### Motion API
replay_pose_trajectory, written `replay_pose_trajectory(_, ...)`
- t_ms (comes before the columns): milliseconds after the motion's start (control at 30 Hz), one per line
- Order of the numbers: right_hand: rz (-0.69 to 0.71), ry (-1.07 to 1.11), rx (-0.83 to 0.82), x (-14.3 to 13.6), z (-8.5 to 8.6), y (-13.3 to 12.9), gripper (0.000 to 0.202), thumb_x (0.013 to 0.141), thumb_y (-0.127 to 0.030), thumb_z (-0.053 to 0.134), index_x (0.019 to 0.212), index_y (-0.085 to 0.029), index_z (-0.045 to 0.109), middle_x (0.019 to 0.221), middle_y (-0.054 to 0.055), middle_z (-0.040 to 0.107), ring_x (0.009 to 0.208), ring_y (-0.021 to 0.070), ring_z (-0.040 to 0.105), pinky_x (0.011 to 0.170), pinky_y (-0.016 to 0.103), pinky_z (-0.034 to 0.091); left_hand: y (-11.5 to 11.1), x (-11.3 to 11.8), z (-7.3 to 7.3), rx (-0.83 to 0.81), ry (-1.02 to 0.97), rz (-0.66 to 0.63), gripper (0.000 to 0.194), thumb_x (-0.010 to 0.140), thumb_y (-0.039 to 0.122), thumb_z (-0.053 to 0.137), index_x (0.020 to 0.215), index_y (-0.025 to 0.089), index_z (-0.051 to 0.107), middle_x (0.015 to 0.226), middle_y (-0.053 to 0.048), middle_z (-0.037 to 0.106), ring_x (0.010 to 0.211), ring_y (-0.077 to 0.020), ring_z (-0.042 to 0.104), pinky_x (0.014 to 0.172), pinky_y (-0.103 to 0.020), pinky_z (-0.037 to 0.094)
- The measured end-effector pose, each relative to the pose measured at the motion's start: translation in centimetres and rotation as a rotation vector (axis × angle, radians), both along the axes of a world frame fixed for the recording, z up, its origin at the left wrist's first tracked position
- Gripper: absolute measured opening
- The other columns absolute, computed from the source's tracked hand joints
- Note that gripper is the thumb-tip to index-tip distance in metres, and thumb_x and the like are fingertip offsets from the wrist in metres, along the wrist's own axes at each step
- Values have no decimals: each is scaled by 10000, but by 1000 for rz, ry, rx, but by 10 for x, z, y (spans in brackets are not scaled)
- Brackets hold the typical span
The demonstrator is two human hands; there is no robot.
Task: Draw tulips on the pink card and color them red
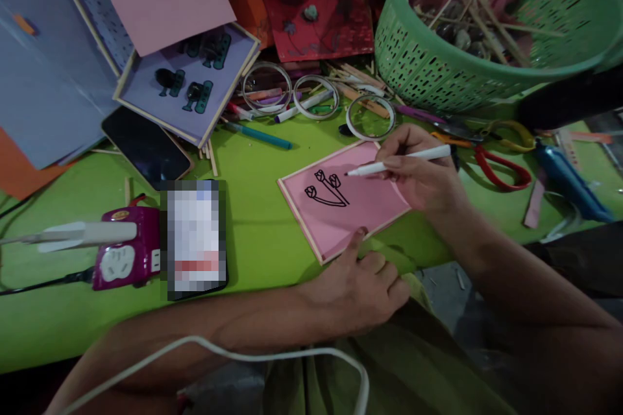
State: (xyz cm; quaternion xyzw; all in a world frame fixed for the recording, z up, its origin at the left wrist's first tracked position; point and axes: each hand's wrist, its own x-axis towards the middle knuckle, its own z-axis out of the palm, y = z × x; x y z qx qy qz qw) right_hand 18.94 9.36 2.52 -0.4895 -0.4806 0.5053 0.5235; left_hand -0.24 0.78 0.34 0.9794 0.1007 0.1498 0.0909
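Note:
A pink card [335,227] edged with thin wooden sticks lies on the green table [257,207]. Black line flowers with curved stems are drawn on it. My right hand [423,175] pinches a white marker [413,159] at the card's right side, its tip just above the pink surface, right of the flowers. My left hand [367,279] rests at the card's lower edge, the index finger stretched onto it and the other fingers curled, holding nothing.
Tape rolls [316,97], a teal marker [260,136] and loose sticks lie behind the card. A green basket [438,71] stands back right, near red-handled scissors [501,172]. Phones [146,146] and a purple power socket [126,246] are left; a white cable [282,355] crosses in front.

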Motion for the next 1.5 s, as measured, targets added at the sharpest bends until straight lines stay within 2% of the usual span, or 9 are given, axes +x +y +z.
replay_pose_trajectory(67, -70, -16, 6, 0, 4, -1, 332, 731, -500, 910, 830, -264, 699, 722, -19, 669, 639, 155, 643, 575, 300, 522, 0, 0, -1, -1, 3, 1, 159, 1058, 165, 593, 923, 183, 674, 793, 22, 629, 746, -161, 539, 1109, -636, 481)
replay_pose_trajectory(167, -57, -47, -48, 0, 9, -3, 341, 708, -498, 931, 849, -254, 739, 793, 16, 725, 707, 176, 684, 577, 302, 506, -1, 1, -2, -4, 12, 11, 171, 1061, 160, 579, 922, 188, 674, 794, 17, 625, 767, -167, 546, 1104, -614, 488)
replay_pose_trajectory(300, 24, -67, -107, 3, 7, -4, 303, 692, -455, 938, 788, -245, 741, 736, 13, 729, 625, 152, 638, 543, 295, 488, -1, 0, 0, -3, 15, 10, 163, 1058, 169, 587, 919, 189, 670, 766, 22, 603, 757, -170, 541, 1093, -621, 498)
replay_pose_trajectory(433, 27, -144, -145, 6, -1, -4, 322, 692, -443, 924, 736, -248, 671, 649, -3, 702, 541, 149, 600, 476, 296, 451, 0, -1, 2, -10, 31, -11, 147, 1053, 198, 612, 921, 182, 676, 774, 15, 617, 746, -170, 546, 1083, -630, 504)
replay_pose_trajectory(667, 20, -220, -70, 11, -11, -8, 292, 758, -397, 894, 713, -260, 639, 636, -15, 678, 584, 167, 605, 549, 333, 485, 1, 0, 4, 3, 36, 1, 176, 1065, 198, 602, 896, 196, 655, 752, 34, 603, 739, -157, 534, 1097, -612, 509)
replay_pose_trajectory(833, 37, -246, -82, 11, -12, -9, 267, 789, -396, 875, 725, -293, 637, 652, -10, 674, 604, 200, 609, 599, 389, 520, 1, -1, 4, -2, 7, 6, 158, 1051, 174, 603, 907, 187, 667, 778, 21, 624, 733, -162, 522, 1094, -604, 500)
replay_pose_trajectory(1100, 33, -289, -94, 8, -8, -9, 294, 762, -404, 884, 705, -284, 622, 660, 1, 678, 598, 192, 590, 548, 365, 469, -2, 0, -2, 7, 9, 15, 145, 1055, 185, 605, 924, 198, 665, 756, 33, 588, 755, -159, 525, 1131, -613, 471)
replay_pose_trajectory(1300, 48, -284, -73, 9, -8, -9, 219, 758, -297, 851, 696, -258, 645, 669, -1, 677, 604, 170, 579, 561, 340, 447, 1, -1, 4, -17, 5, 13, 154, 1057, 172, 587, 924, 189, 663, 757, 24, 589, 759, -163, 538, 1108, -594, 501)
replay_pose_trajectory(1500, 43, -304, -76, 7, -5, -9, 237, 739, -319, 858, 679, -258, 637, 659, -3, 677, 604, 172, 582, 558, 334, 449, 1, 0, 3, -22, 45, -4, 128, 1049, 174, 612, 939, 193, 675, 769, 27, 599, 762, -164, 549, 1121, -611, 478)
